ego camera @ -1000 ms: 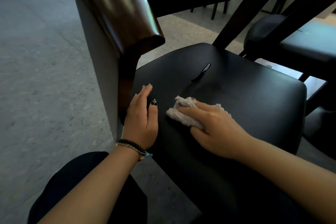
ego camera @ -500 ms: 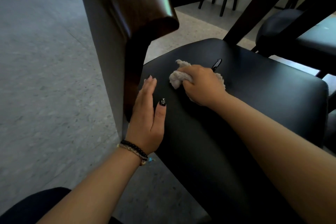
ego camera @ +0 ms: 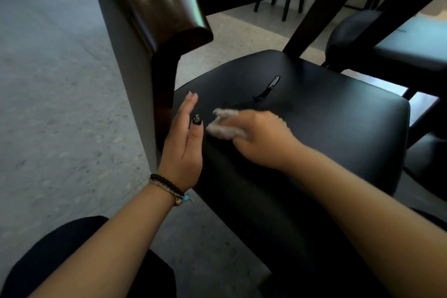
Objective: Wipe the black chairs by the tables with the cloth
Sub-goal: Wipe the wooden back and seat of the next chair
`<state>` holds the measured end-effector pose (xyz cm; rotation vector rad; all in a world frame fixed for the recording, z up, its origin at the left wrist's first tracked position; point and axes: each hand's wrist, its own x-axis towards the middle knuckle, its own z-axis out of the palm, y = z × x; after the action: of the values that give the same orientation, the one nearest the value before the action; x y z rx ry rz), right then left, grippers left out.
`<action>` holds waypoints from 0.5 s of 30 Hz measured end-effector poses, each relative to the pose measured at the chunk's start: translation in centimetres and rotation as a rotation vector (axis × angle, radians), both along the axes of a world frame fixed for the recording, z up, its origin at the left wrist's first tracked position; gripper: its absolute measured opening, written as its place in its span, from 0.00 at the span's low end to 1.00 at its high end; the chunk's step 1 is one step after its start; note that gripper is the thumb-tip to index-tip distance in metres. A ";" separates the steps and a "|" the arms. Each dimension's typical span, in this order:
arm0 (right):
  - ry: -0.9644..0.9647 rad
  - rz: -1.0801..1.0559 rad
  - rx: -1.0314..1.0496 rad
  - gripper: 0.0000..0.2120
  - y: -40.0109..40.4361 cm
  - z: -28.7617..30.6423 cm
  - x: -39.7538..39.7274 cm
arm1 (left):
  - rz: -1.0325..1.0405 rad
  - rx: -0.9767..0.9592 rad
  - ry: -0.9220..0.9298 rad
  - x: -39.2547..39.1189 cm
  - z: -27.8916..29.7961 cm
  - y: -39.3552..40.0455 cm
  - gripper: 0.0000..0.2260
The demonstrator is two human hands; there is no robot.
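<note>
Showing torn black seat (ego camera: pixel 314 128), crumpled pale cloth (ego camera: pixel 221 126)

Chair seat (ego camera: pixel 314 128): matte black w/ a glossy black tear (ego camera: pixel 267 89). Backrest (ego camera: pixel 150 0): dark brown, shiny, pale highlights; its back panel grey. Cloth (ego camera: pixel 221 126): off-white/pale grey, fuzzy, blurred. Left thumbnail (ego camera: pixel 197 120): black w/ silvery speckle. Bracelets (ego camera: pixel 167 187): black beads, a beige strand, a turquoise bit. Floor (ego camera: pixel 60 104): light grey, speckled. 2nd chair (ego camera: pixel 362 31) at right: black. Trousers (ego camera: pixel 55 256): black.
</note>
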<state>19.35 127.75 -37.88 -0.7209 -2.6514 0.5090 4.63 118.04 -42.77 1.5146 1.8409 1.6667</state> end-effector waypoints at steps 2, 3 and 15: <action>-0.009 0.108 0.025 0.18 -2.5 0.2 2.1 | 0.002 -0.003 0.002 0.0 0.3 0.4 0.22; -0.031 0.162 -0.011 0.20 -3.4 0.3 3.3 | 0.002 -0.017 0.003 0.1 0.4 0.6 0.23; -0.167 -0.155 -0.042 0.27 -0.3 0.1 9.7 | -0.072 -0.380 0.390 2.3 0.5 5.9 0.30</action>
<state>29.04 127.41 -37.79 -1.0131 -2.7146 0.4815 6.91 123.96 -42.24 1.7893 2.1061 0.9594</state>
